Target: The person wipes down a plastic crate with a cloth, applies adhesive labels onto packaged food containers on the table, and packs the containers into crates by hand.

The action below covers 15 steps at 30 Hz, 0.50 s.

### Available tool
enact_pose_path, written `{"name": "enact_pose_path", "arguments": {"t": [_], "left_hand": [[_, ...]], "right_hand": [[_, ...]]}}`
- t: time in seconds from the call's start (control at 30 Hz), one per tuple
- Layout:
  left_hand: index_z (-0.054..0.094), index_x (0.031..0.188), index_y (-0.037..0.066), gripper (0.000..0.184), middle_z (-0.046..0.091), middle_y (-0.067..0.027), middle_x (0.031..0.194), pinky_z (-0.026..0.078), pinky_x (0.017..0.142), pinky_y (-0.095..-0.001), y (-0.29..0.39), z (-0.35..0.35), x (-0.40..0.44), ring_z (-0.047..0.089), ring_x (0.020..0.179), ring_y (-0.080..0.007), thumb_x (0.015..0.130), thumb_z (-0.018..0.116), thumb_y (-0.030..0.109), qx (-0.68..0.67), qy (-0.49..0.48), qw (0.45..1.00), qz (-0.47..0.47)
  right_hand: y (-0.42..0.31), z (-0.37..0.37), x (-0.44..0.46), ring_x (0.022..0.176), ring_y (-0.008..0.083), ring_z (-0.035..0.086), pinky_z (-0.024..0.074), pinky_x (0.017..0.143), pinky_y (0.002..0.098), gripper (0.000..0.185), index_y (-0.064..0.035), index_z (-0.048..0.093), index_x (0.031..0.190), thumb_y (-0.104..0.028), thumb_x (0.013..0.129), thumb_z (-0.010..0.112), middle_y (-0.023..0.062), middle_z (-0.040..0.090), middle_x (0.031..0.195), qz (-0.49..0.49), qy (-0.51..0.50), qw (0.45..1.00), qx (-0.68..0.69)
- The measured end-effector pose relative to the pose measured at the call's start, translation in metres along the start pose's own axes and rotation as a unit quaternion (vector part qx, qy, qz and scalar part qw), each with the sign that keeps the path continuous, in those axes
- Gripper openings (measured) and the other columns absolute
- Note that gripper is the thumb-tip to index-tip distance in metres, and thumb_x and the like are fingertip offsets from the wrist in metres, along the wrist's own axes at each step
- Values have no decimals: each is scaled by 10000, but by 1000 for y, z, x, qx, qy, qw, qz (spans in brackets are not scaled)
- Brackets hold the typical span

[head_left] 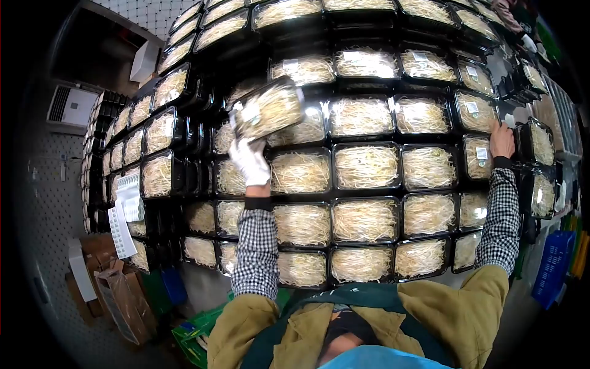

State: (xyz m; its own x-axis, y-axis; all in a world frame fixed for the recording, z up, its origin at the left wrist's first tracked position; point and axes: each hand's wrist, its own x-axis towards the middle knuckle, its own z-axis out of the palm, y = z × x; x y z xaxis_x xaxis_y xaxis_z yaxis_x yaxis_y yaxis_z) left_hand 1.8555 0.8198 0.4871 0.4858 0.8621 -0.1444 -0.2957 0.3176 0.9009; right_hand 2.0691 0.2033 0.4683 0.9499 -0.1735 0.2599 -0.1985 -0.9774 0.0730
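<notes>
Many black trays of pale bean sprouts under clear film stand in stacked rows. My left hand, in a white glove, grips the near edge of a lifted sprout tray, which is tilted, slightly blurred and above the rows. On the right, my bare right hand rests by the edge of a labelled tray; its fingertips are bent near a small white piece, and whether they hold it is unclear. Unlabelled trays such as the middle one lie between my hands.
Sheets of labels lie on the left stacks. Cardboard boxes and a green crate are at lower left. A blue crate stands at right. Another person's gloved hand shows at upper right.
</notes>
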Motion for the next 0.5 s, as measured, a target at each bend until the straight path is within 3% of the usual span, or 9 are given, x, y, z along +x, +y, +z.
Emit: {"name": "enact_pose_path", "arguments": {"t": [0.07, 0.13, 0.2, 0.23, 0.27, 0.3, 0.37, 0.47, 0.5], "left_hand": [[476, 1091, 61, 214, 516, -52, 872, 500, 673, -342, -29, 16, 13, 565, 764, -177, 886, 501, 114, 39, -12, 997, -58], [519, 1034, 50, 202, 536, -76, 868, 486, 697, -353, -53, 4, 52, 565, 771, -202, 886, 529, 188, 274, -134, 952, -3], [560, 974, 25, 269, 572, -123, 898, 478, 729, -374, -71, -10, 94, 578, 783, -253, 879, 561, 277, 499, -177, 847, 53], [578, 944, -3, 395, 592, -196, 1000, 464, 793, -392, -19, 31, 51, 589, 861, -323, 872, 558, 385, 592, -128, 792, 73], [587, 994, -16, 491, 592, -233, 1067, 442, 859, -411, -6, 48, 47, 573, 970, -357, 871, 525, 456, 681, -62, 710, 171], [575, 1070, -22, 553, 590, -249, 1072, 419, 910, -417, -8, 56, 66, 548, 1033, -364, 877, 489, 489, 665, -82, 724, 164], [568, 1112, -12, 565, 596, -237, 1101, 443, 890, -430, -21, 82, 85, 568, 1026, -366, 883, 466, 494, 676, -93, 677, 276], [591, 1016, -30, 496, 611, -266, 1016, 457, 831, -436, -47, 101, 124, 578, 984, -390, 884, 476, 435, 658, -209, 705, 161], [599, 978, -35, 472, 614, -269, 991, 459, 813, -440, -52, 100, 126, 580, 967, -398, 884, 478, 412, 629, -180, 735, 175]], "right_hand": [[3, 4, 5, 907, 420, 576, 452, 762, 512, 443, -22, 535, 1075, -401, 967, 333, 253, 592, 988, -7, 16, 1000, 17], [3, 1, 2, 896, 414, 579, 451, 749, 515, 401, -26, 541, 1062, -356, 976, 328, 242, 589, 984, -16, 34, 999, 33], [4, -2, 2, 891, 408, 581, 450, 744, 515, 398, -24, 542, 1061, -348, 978, 326, 238, 588, 977, -23, 36, 998, 48], [6, -4, 5, 882, 404, 579, 457, 735, 500, 382, -16, 539, 1056, -328, 981, 332, 234, 576, 994, -27, 15, 998, 48], [6, -5, 9, 879, 404, 578, 460, 732, 493, 378, -13, 537, 1056, -324, 980, 336, 233, 571, 1001, -39, 16, 998, 55], [8, -6, 10, 875, 404, 577, 463, 729, 487, 374, -10, 535, 1056, -321, 980, 341, 233, 567, 1008, -50, 16, 997, 61], [9, -15, 9, 881, 410, 571, 469, 722, 472, 338, -7, 522, 1069, -294, 976, 372, 226, 553, 1028, -71, 22, 995, 65], [-16, -60, -6, 887, 418, 569, 469, 727, 474, 323, -10, 511, 1100, -283, 969, 400, 223, 558, 1035, -89, 45, 993, 65], [-17, -64, -6, 898, 427, 569, 467, 738, 479, 327, -14, 486, 1139, -282, 960, 429, 226, 559, 1053, -104, 58, 989, 89]]}}
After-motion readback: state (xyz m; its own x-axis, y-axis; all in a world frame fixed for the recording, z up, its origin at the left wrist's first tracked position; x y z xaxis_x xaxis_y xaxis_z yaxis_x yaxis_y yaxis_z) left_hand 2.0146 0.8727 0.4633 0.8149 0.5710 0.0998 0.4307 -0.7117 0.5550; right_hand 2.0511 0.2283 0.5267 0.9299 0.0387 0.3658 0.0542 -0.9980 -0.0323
